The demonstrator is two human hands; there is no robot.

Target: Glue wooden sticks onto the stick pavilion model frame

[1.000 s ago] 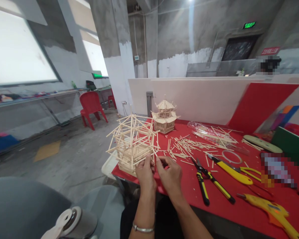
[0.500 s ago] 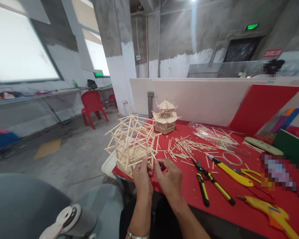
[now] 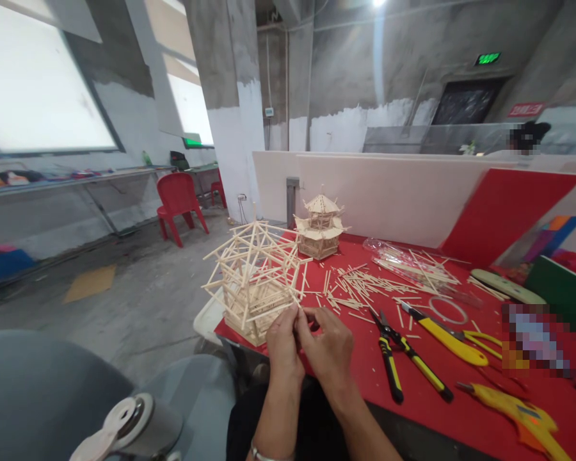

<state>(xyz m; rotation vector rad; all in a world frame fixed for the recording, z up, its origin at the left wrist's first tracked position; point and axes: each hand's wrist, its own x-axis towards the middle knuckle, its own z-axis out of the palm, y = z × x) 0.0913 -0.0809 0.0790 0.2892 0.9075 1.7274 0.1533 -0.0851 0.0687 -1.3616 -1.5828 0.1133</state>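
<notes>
My left hand [image 3: 284, 339] and my right hand [image 3: 330, 342] meet at the table's front edge, fingertips pinched together. Whatever lies between the fingers is too small or too hidden to make out. Just beyond them, an open pavilion frame of thin wooden sticks [image 3: 255, 282] stands at the table's left corner. Some stick ends at its right side reach close to my fingertips; I cannot tell whether they touch. Behind it stands a smaller wooden pavilion model [image 3: 319, 227] with a two-tier roof. Loose wooden sticks [image 3: 365, 285] lie scattered to the right.
On the red tabletop [image 3: 360, 371] to my right lie black-and-yellow pliers [image 3: 403, 355], a yellow utility knife [image 3: 454, 342], a roll of clear tape [image 3: 447, 310] and a yellow glue gun [image 3: 513, 406]. A white board [image 3: 388, 198] borders the back. At lower left is a grey flask [image 3: 151, 422].
My left hand has drawn back slightly from the pavilion frame and moved right, closing up against my right hand. The frame itself stays in place.
</notes>
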